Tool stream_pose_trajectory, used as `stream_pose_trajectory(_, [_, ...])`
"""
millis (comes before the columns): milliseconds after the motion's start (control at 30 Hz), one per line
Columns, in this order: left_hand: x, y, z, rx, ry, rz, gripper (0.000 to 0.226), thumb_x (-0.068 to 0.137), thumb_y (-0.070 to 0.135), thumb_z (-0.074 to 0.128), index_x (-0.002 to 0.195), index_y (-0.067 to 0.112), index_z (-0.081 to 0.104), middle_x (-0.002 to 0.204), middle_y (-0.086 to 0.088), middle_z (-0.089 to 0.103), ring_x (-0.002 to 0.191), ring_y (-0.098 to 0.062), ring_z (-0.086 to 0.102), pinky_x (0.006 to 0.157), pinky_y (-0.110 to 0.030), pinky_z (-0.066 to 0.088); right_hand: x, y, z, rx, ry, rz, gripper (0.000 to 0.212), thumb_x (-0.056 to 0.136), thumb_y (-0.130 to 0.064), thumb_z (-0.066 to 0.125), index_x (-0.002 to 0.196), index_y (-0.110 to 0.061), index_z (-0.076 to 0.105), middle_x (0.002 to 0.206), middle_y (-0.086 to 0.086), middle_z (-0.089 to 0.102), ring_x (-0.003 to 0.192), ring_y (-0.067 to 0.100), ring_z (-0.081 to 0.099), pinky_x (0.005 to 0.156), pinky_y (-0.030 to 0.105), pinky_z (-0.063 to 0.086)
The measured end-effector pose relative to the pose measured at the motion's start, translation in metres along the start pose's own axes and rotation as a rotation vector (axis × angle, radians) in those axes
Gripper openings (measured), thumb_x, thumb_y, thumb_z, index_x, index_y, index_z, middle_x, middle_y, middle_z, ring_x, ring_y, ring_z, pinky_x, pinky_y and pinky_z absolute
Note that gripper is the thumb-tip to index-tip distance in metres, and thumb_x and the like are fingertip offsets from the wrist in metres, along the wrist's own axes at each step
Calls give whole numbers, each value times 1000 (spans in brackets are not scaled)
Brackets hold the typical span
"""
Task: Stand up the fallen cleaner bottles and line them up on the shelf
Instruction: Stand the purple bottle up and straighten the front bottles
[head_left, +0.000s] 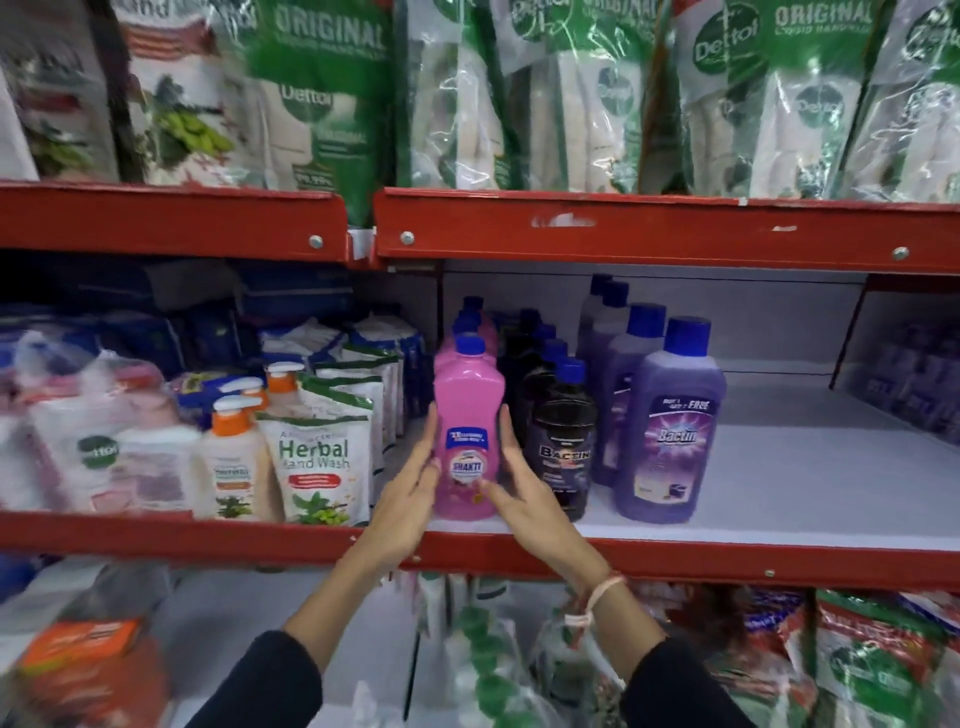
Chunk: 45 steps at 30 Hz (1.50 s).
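A pink cleaner bottle (469, 415) with a blue cap stands upright at the front of the white shelf (779, 499), heading a row of pink bottles behind it. My left hand (410, 499) lies flat against its left side and my right hand (524, 493) against its right side, fingers straight, thumb on the label. To the right stands a row of black Bactin bottles (563, 441), then a row of purple Bactin bottles (675, 426). All visible bottles stand upright.
Herbal hand wash pouches (317, 462) and pump bottles (234, 457) crowd the shelf section to the left. Red shelf rails (623, 228) run above and below. Green Dettol refill packs (571, 93) fill the upper shelf. Bare white shelf lies right of the purple bottles.
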<state>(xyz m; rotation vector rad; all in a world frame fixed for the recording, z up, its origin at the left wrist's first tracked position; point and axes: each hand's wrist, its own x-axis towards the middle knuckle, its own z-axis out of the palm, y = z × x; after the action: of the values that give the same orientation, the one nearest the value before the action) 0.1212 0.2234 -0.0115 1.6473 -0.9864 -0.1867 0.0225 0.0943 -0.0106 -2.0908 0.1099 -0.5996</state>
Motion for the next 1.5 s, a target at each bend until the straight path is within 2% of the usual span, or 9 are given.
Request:
stream_pose_trajectory(100, [1,-2,-9,-84,-48,-52,60,100,15,33,137,58,14,131,26,37,105,20,44,103,-27,43,-4,-3,0,14,-16,27,81,94,-9,49,143,-56,6,133,-45,28,133,2,42,113,31,38])
stream_pose_trajectory(267, [-11,-5,-16,-67,-77,-17,71,95,-3,32,143,46,12,113,41,38,96,31,47,75,-1,45,-17,-7,1,-89,49,7,81,92,-6,48,145,-56,12,138,-7,51,114,11,61,100,35,53])
stream_pose_trajectory(500, [-21,-8,-17,10,-58,40,72,94,-3,34,142,47,13,127,28,29,96,38,37,77,6,40,-23,-2,0,-134,66,2,81,91,-9,49,143,-59,13,128,-1,60,107,6,62,97,30,54])
stream_pose_trajectory(733, [-23,-14,-16,56,-43,65,68,97,11,37,136,61,12,135,18,33,111,13,46,104,-39,46,-26,1,-2,-122,56,-21,79,91,-8,49,145,-55,16,129,-3,58,108,5,62,92,23,54])
stream_pose_trajectory(933, [-35,3,10,276,520,402,41,92,24,42,133,21,45,109,1,49,100,-11,52,86,-26,49,-45,10,-27,-134,381,-121,55,90,-6,58,137,-35,49,115,-2,61,101,6,64,85,13,55])
stream_pose_trajectory(1067, [-28,23,54,294,198,485,41,92,17,42,133,22,41,116,0,55,108,-7,53,96,-21,43,-51,26,-60,-237,535,-131,49,90,-8,60,132,-30,47,118,0,54,103,11,63,85,19,57])
stream_pose_trajectory(1233, [-1,25,95,311,-80,246,78,91,6,38,147,26,-13,157,0,9,144,-12,18,111,-15,13,-46,35,-81,-251,204,17,84,93,-23,57,151,-43,-1,147,-10,42,129,9,49,104,26,42])
stream_pose_trajectory(1367, [6,31,97,273,-127,113,92,89,0,39,140,41,-25,153,-5,26,129,-27,46,103,-29,36,-44,33,-86,-201,29,68,93,92,-11,53,146,-52,-12,147,-18,41,125,0,53,89,-2,40])
stream_pose_trajectory(1500, [-9,33,95,287,-130,142,92,87,-2,37,140,45,-22,147,20,0,139,-2,13,108,-19,13,-53,32,-90,-200,0,21,92,94,-16,54,144,-56,-12,149,-14,42,124,-1,53,95,7,46])
